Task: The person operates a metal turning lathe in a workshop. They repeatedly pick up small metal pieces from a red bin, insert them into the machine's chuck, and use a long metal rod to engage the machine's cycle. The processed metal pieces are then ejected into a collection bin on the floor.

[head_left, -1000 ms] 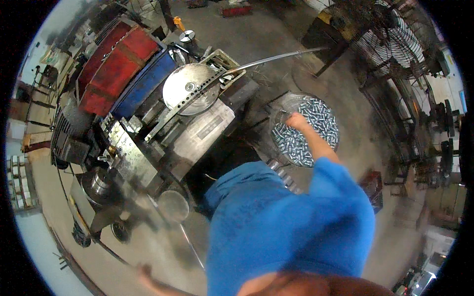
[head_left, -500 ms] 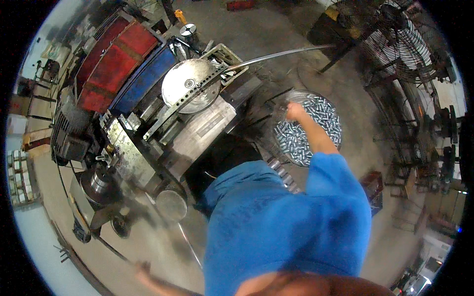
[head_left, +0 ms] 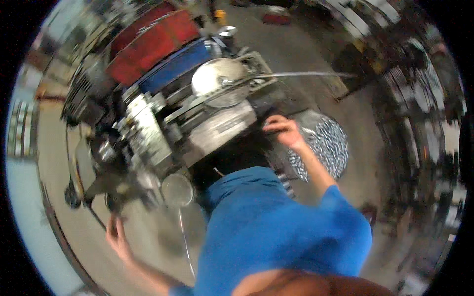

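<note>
Small metal pieces point(head_left: 330, 145) lie heaped in a round basin point(head_left: 309, 119); how many are finished or left, I cannot tell. Beside it, the right hand point(head_left: 284, 131) curls near the machine point(head_left: 222, 127), its grip too blurred to judge; the left hand point(head_left: 117, 240), apparently empty, hangs well apart, fingers loosely spread.

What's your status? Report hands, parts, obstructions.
Left hand open, off to the left. Right hand curled, grip unclear. Small metal parts heaped in round container. Long rod juts out ahead.
</note>
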`<state>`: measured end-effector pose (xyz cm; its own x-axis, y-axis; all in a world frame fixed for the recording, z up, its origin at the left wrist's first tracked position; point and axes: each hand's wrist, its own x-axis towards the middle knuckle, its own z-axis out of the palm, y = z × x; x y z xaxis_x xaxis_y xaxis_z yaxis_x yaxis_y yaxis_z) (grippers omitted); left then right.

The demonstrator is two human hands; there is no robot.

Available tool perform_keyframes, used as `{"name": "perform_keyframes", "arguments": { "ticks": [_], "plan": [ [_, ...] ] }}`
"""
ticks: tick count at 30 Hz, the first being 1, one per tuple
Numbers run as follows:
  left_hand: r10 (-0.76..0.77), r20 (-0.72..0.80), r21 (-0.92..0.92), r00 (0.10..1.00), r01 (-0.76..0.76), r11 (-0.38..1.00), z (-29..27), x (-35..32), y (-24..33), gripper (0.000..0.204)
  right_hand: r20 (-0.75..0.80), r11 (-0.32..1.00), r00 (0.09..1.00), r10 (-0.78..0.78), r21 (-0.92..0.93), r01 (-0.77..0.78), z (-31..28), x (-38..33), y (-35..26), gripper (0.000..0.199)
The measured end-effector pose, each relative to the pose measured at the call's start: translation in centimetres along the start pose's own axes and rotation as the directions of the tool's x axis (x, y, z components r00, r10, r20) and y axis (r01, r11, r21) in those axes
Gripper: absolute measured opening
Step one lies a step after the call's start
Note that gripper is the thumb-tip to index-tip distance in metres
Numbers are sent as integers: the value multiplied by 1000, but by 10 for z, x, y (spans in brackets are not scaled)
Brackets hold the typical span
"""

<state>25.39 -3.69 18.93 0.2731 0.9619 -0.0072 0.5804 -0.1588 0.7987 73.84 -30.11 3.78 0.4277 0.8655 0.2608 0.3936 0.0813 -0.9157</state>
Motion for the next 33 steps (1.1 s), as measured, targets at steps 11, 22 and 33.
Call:
{"name": "perform_keyframes", "arguments": {
  "ticks": [11,22,33],
  "plan": [
    [298,573,-803,763,450,390,155,6,57,34,326,806,743,-585,333,489,180,102,-129,49],
    [168,251,-290,953,-92,953,115,26,32,37,546,637,514,-662,48,769,223,130,-173,29],
    [-160,-107,-299,981,122,946,-10,30,-13,38,822,507,479,-308,-284,814,305,232,-191,34]
  ]
}}
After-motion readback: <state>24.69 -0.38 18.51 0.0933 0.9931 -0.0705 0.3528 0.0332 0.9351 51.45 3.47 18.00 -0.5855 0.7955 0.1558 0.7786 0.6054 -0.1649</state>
